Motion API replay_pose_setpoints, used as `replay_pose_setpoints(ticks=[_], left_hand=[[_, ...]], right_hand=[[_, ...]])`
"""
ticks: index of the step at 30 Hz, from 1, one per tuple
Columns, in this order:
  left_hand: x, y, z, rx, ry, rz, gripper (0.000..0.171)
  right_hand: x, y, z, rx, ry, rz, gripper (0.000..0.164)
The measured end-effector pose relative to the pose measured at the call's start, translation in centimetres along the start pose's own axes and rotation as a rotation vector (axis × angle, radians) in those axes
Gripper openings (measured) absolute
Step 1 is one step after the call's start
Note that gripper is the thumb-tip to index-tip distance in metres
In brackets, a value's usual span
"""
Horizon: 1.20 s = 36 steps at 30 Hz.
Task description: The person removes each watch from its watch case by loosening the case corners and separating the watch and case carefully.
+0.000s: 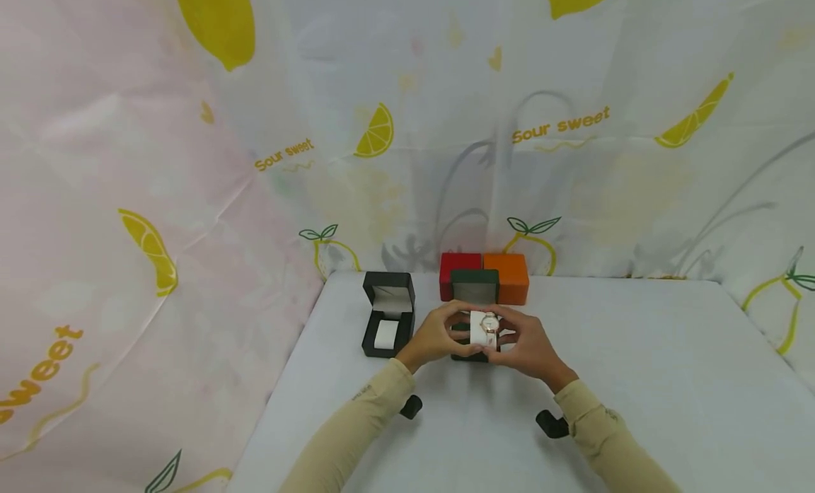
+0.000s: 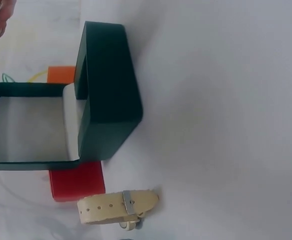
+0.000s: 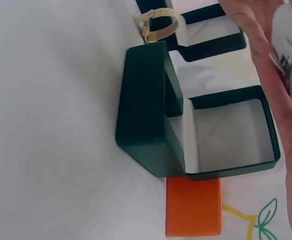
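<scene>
In the head view my left hand (image 1: 439, 334) and right hand (image 1: 525, 341) grip a white cushion (image 1: 477, 328) from both sides. A watch with a rose-gold case (image 1: 489, 324) and a pale strap is on the cushion. Both are held above a green watch box (image 1: 475, 288) whose lid stands up. In the left wrist view the box's green base (image 2: 113, 75) appears with its cavity partly visible. A second watch, with a cream strap (image 2: 115, 206), lies on the table beside this box. The right wrist view shows my right hand (image 3: 278, 95) at the edge.
An open black watch box (image 1: 388, 295) with a white cushion (image 1: 386, 334) stands to the left. Behind the green box are a red box (image 1: 460, 264) and an orange box (image 1: 509, 277), side by side against the printed cloth backdrop (image 1: 446, 125). White cloth covers the table (image 1: 649, 366).
</scene>
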<state>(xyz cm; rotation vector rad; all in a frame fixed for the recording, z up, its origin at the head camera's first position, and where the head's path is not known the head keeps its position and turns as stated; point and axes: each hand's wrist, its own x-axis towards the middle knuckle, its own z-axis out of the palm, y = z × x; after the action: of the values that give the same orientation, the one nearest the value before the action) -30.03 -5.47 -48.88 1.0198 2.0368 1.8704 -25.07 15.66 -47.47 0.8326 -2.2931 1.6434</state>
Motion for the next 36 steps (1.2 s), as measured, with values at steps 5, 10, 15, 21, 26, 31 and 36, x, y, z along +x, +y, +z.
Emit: replay_pose_setpoints(ticks=[5,10,15,21,26,31,36], left_hand=[[0.0,-0.2,0.0,-0.027,-0.016,0.019,0.060],[-0.7,-0.2,-0.2,-0.055,-0.055,0.010,0.060],[-0.9,-0.1,-0.3,-0.067,-0.046,-0.021,0.058],[-0.8,0.0,-0.3,-0.062,-0.009,-0.027,0.059],[-0.3,0.0,-0.4,-0.008,0.026,0.003,0.062],[0.4,0.4,-0.2,0.023,0.086,0.018,0.062],[0.7,0.3,0.4,0.053,0.150,0.031,0.063]], right_hand=[[0.0,0.3,-0.2,-0.008,-0.020,-0.013,0.061],[0.2,1.4,-0.6,-0.032,-0.078,0.012,0.056],[0.3,0.0,-0.3,-0.032,-0.108,-0.004,0.056],[0.3,1.3,0.4,-0.108,-0.064,-0.084,0.060],[0.2,1.4,0.7,-0.143,-0.003,-0.102,0.068],[0.4,1.2,0.7,-0.181,0.042,-0.061,0.073],[0.3,0.5,0.9,-0.335,0.048,-0.034,0.068]])
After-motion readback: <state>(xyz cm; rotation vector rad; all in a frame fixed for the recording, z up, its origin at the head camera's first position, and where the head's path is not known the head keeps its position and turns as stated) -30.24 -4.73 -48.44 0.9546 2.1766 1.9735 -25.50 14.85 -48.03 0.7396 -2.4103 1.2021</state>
